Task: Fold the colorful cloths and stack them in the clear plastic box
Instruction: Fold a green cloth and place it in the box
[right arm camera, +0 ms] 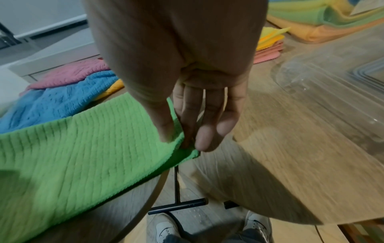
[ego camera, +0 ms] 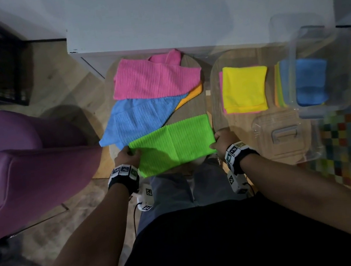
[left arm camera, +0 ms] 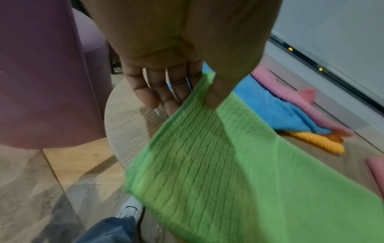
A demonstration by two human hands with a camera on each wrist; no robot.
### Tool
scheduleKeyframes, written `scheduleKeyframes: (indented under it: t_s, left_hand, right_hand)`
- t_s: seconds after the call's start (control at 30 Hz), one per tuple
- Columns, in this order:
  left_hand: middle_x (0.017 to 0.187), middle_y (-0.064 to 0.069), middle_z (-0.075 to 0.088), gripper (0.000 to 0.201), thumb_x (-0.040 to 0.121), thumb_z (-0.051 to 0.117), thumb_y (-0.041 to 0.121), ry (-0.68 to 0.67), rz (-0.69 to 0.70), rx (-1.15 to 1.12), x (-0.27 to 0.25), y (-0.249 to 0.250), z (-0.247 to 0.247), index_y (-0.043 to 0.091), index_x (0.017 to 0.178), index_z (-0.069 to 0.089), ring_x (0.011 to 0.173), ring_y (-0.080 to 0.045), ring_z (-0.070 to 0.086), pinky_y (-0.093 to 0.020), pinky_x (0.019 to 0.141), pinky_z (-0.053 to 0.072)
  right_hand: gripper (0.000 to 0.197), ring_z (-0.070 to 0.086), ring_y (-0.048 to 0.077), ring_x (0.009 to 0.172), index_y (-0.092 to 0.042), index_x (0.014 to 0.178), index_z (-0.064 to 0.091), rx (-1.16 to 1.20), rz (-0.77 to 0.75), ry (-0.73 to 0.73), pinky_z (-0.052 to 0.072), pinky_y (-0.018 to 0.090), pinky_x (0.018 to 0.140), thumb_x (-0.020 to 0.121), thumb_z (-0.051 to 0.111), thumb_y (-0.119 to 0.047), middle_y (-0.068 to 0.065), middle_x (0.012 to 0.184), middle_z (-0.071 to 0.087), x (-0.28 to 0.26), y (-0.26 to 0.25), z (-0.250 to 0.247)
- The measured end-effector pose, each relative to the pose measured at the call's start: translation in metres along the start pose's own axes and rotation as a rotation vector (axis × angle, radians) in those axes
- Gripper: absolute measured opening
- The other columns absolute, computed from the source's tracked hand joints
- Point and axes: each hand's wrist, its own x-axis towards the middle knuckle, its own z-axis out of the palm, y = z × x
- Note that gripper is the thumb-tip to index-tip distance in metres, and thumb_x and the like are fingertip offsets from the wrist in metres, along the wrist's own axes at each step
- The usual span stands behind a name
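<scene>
Both hands hold the green cloth by its two short ends, with the cloth stretched between them. On one end, the left hand pinches the cloth's edge between thumb and fingers. On the other end, the right hand pinches a corner between thumb and fingers. Part of the green cloth hangs off the near edge of the round wooden table, over the person's legs.

Behind the green cloth, a blue cloth lies flat and open on the same table. A pink cloth lies behind the blue one and partly on top of it. An orange cloth peeks out from under them.

On a second wooden table to the right sits a folded yellow cloth on top of a folded pink one. Further right is the clear plastic box with a folded blue cloth inside. More folded cloths sit just beside the box. Its clear lid lies flat on the table, close to the right hand.

A purple chair stands to the left.
</scene>
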Motion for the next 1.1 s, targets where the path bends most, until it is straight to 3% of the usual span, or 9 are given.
scheduleKeyframes:
  t_s: [0.2,0.23,0.33,0.47,0.6,0.7,0.8,0.93,1.1]
  left_hand:
    - [0.106,-0.011,0.069,0.032,0.090,0.058,0.038,0.093,-0.021,-0.073,0.007,0.001,-0.001,0.012,0.108,0.065,0.104,-0.032,0.061,-0.035,0.088,0.046]
    - [0.106,-0.011,0.069,0.033,0.089,0.060,0.039,0.095,-0.026,-0.080,0.008,0.001,-0.001,0.013,0.108,0.065,0.104,-0.032,0.061,-0.035,0.089,0.046]
    - [0.102,-0.006,0.067,0.038,0.075,0.074,0.040,0.180,-0.009,-0.189,0.006,0.001,-0.003,0.019,0.102,0.057,0.096,-0.028,0.064,-0.038,0.087,0.051]
    - [0.100,-0.006,0.057,0.041,0.068,0.074,0.033,0.359,0.298,0.067,0.004,0.006,-0.004,0.020,0.101,0.054,0.093,-0.029,0.056,-0.042,0.077,0.050]
    - [0.105,-0.009,0.058,0.029,0.079,0.066,0.023,0.158,0.653,0.337,0.003,0.022,0.007,0.018,0.107,0.066,0.101,-0.033,0.054,-0.042,0.080,0.045]
    - [0.121,-0.011,0.053,0.035,0.080,0.065,0.019,0.021,0.472,0.250,0.014,0.016,0.013,0.018,0.114,0.064,0.114,-0.033,0.050,-0.046,0.091,0.046]
    - [0.114,-0.017,0.053,0.028,0.080,0.066,0.016,0.088,0.323,0.037,0.021,0.014,0.007,0.008,0.106,0.062,0.102,-0.037,0.056,-0.043,0.090,0.048]
    - [0.109,-0.017,0.053,0.031,0.079,0.068,0.027,0.201,0.213,0.010,0.018,0.013,-0.003,0.014,0.106,0.060,0.098,-0.038,0.055,-0.044,0.086,0.048]
    - [0.111,-0.011,0.050,0.038,0.076,0.069,0.046,0.157,0.219,0.142,0.024,-0.004,-0.009,0.025,0.107,0.063,0.106,-0.035,0.051,-0.047,0.091,0.048]
  right_hand:
    - [0.021,0.062,0.032,0.105,-0.014,0.091,0.060,-0.209,-0.023,-0.037,0.050,0.035,0.086,0.082,0.072,-0.029,0.019,0.112,0.065,0.000,-0.008,0.000]
    - [0.035,0.063,0.032,0.105,-0.009,0.104,0.062,-0.227,0.028,-0.007,0.050,0.035,0.084,0.081,0.072,-0.033,0.019,0.117,0.064,0.002,-0.010,0.001]
    - [0.087,0.063,0.035,0.108,-0.002,0.141,0.031,-0.161,0.168,0.161,0.050,0.041,0.091,0.074,0.077,-0.034,0.016,0.121,0.062,0.000,-0.021,-0.001]
    - [0.024,0.061,0.032,0.093,-0.021,0.096,0.053,-0.151,-0.210,0.319,0.049,0.036,0.082,0.078,0.069,-0.018,0.006,0.106,0.058,-0.001,-0.040,0.008]
    - [0.040,0.055,0.023,0.108,-0.030,0.119,0.060,-0.213,-0.472,0.120,0.047,0.037,0.092,0.083,0.066,-0.014,0.000,0.114,0.050,0.001,-0.062,0.030]
    - [0.064,0.039,0.031,0.132,-0.029,0.143,0.039,-0.173,-0.221,0.110,0.040,0.044,0.104,0.085,0.064,-0.023,0.009,0.145,0.036,0.013,-0.060,0.029]
    - [0.064,0.027,0.035,0.140,-0.029,0.147,0.036,-0.031,-0.022,0.132,0.036,0.046,0.109,0.088,0.058,-0.017,0.016,0.155,0.024,0.025,-0.057,0.015]
    - [0.055,0.032,0.035,0.137,-0.021,0.140,0.047,-0.005,-0.035,0.215,0.036,0.046,0.109,0.087,0.063,-0.022,0.013,0.149,0.034,0.032,-0.054,0.000]
    - [0.042,0.041,0.035,0.130,-0.014,0.126,0.058,0.064,-0.077,0.287,0.040,0.040,0.105,0.086,0.067,-0.017,0.016,0.141,0.043,0.039,-0.053,-0.001]
